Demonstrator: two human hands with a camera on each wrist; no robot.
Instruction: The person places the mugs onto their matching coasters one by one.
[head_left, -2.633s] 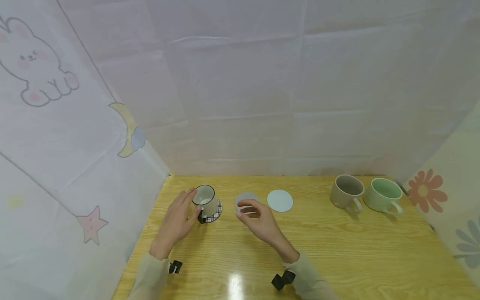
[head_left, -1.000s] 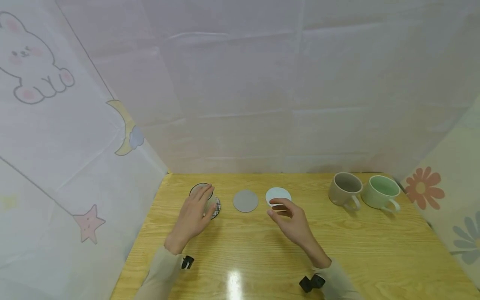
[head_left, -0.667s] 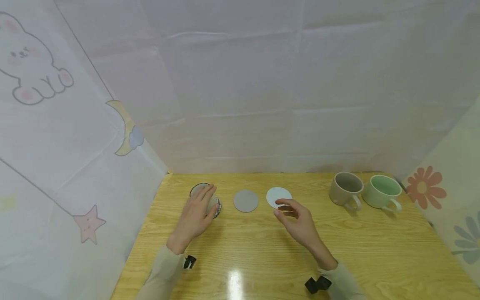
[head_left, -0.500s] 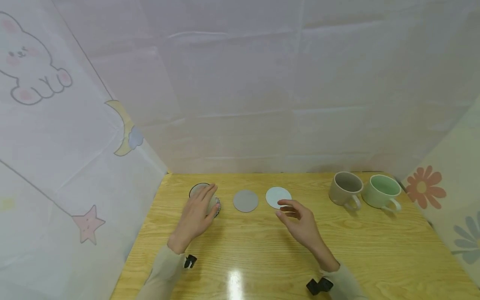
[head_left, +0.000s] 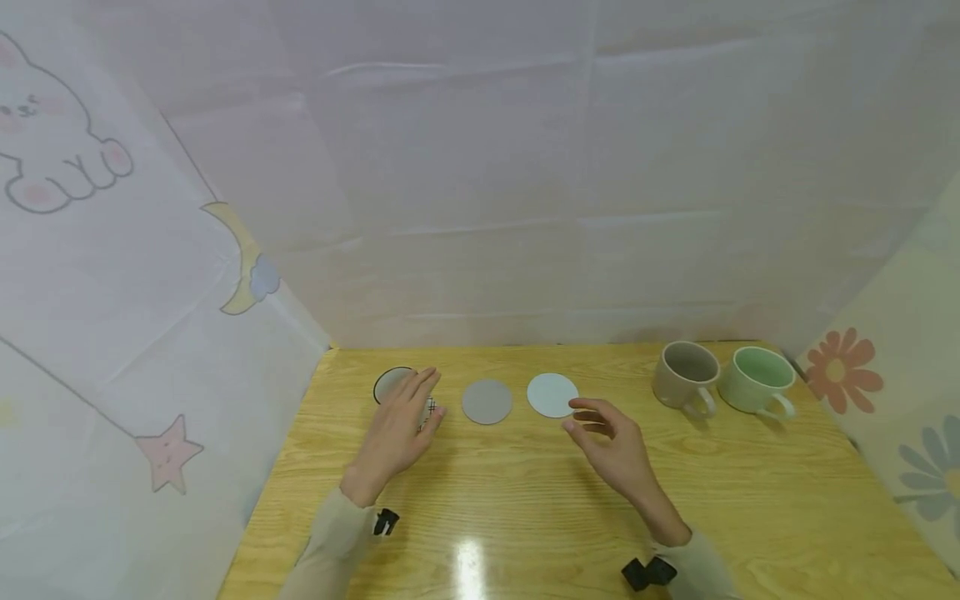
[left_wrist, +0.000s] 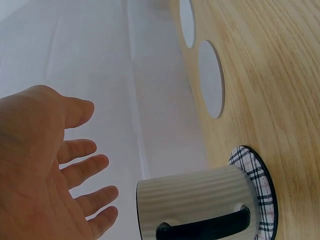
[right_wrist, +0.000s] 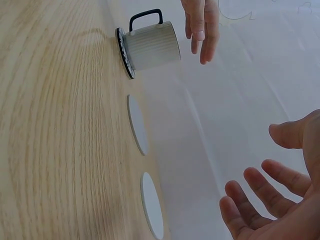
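Observation:
A ribbed cream mug point(left_wrist: 200, 200) with a black handle and dark rim stands upright on a plaid coaster point(left_wrist: 265, 190). My left hand point(head_left: 393, 433) hovers above this mug, apart from it, fingers extended; in the head view it hides most of the mug. Over the table just in front of the white coaster point(head_left: 552, 395) is my right hand point(head_left: 615, 446), fingers loosely bent and holding nothing. A grey coaster point(head_left: 487, 402) lies between the plaid and white ones.
A taupe mug point(head_left: 684, 379) and a green mug point(head_left: 757, 383) stand side by side at the back right of the wooden table point(head_left: 525, 517). Printed sheets form a back wall point(head_left: 465, 167) and side walls.
My right hand has shifted rightward from the grey coaster to beside the white one. My left hand has moved right, from beside the cream mug to over it. The mugs and coasters stay put.

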